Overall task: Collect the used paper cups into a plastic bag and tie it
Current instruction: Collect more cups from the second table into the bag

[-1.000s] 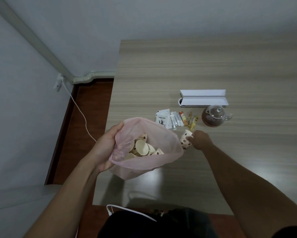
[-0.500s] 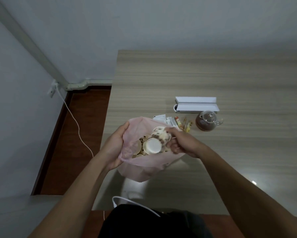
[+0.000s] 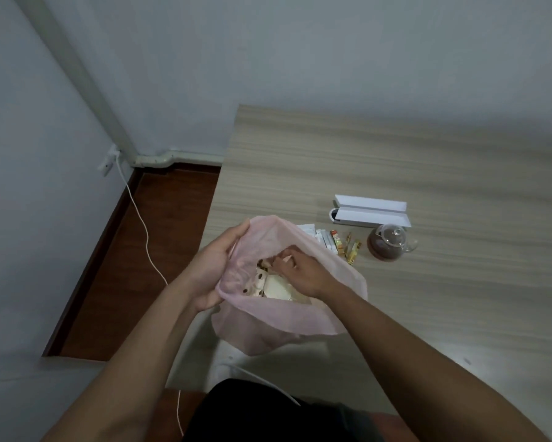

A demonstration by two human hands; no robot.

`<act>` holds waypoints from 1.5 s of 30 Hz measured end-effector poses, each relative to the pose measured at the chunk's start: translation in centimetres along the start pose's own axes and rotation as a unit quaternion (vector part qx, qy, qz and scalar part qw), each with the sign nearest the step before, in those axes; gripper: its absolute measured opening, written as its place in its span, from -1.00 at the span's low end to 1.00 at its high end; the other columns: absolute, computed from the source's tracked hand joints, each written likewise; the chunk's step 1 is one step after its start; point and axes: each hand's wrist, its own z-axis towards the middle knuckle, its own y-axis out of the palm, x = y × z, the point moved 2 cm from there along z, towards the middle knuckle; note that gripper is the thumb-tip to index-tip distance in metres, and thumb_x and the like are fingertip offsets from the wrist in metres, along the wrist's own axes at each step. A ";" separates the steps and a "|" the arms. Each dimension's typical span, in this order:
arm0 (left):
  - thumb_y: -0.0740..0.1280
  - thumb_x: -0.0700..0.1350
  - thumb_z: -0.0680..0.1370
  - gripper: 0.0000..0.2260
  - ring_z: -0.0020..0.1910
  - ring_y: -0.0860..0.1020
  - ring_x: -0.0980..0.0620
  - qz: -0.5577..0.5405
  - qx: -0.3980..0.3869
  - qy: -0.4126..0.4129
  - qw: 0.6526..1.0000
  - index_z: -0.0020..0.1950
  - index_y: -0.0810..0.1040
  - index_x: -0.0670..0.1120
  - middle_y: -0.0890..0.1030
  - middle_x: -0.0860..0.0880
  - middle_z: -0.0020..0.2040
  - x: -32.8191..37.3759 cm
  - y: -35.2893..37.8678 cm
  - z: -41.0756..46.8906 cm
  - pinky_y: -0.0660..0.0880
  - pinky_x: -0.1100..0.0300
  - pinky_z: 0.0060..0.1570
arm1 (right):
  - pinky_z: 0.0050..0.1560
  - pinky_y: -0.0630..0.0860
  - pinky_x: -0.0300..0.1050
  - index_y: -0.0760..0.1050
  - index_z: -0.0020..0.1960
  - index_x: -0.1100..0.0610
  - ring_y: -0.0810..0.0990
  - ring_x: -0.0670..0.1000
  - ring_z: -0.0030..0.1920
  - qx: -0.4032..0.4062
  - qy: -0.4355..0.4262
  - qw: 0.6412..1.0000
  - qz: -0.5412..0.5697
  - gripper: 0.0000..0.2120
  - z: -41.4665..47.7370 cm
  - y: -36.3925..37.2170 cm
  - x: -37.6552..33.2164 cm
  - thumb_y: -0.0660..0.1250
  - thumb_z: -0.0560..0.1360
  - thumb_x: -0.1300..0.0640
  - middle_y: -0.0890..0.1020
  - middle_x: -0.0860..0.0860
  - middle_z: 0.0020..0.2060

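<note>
Fingers [image 3: 282, 261] of the right hand [image 3: 303, 275] curl down inside the mouth of the pink bag [image 3: 268, 320]; whether they have let go of the spotted cup cannot be told. The worktop [image 3: 396, 161] shows no cup now, where a second ago that cup was pinched beside the sachets [image 3: 335, 244]. The bag, its rim gripped by the left hand [image 3: 214, 266], holds the paper cups [image 3: 270, 287]; half a second ago the cup hung over its mouth. Collecting looks finished, so tying likely comes next.
</note>
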 end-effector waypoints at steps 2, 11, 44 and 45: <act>0.30 0.04 0.73 -0.56 0.14 0.76 -0.11 -0.037 -0.005 0.019 0.999 0.45 0.64 -0.24 0.76 -0.24 0.24 0.8 -1.0 -0.7 0.69 0.03 0.23 | 0.22 0.54 -0.01 0.57 0.21 0.03 0.66 0.04 0.12 0.031 0.019 0.998 -0.047 -0.50 0.4 -1.3 1.6 0.20 0.67 -0.39 0.69 -0.05 0.11; 0.50 -0.16 0.62 -0.85 0.02 0.79 -0.02 0.136 0.319 0.146 0.926 0.16 0.79 -0.01 0.83 -0.04 0.04 1.9 -8.4 0.1 0.72 0.03 0.08 | 0.28 0.46 -0.03 0.65 0.33 0.16 0.63 0.18 0.33 -0.022 0.071 0.953 -0.292 -0.40 0.2 -6.4 4.8 0.11 0.74 -0.31 0.69 0.18 0.35; 0.06 -0.15 0.71 -0.63 -0.40 0.70 -0.15 0.270 0.333 0.108 0.897 0.25 0.66 -0.03 0.77 -0.24 -0.15 1.5 -14.6 1.3 0.71 0.02 -0.29 | -0.02 0.54 0.06 0.76 -0.14 -0.08 0.68 0.20 0.02 0.222 0.007 0.914 -0.339 -0.64 -2.0 -13.6 8.5 0.40 0.59 -0.31 0.71 0.03 -0.09; 0.08 -0.12 0.72 -0.64 -0.34 0.73 -0.16 0.326 0.346 0.127 0.871 0.22 0.68 -0.03 0.77 -0.17 -0.15 1.4 -14.7 1.4 0.72 0.02 -0.27 | -0.06 0.51 0.03 0.75 -0.17 -0.07 0.70 0.20 -0.03 0.224 0.012 0.923 -0.313 -0.66 -2.3 -13.8 8.2 0.41 0.60 -0.26 0.71 0.02 -0.16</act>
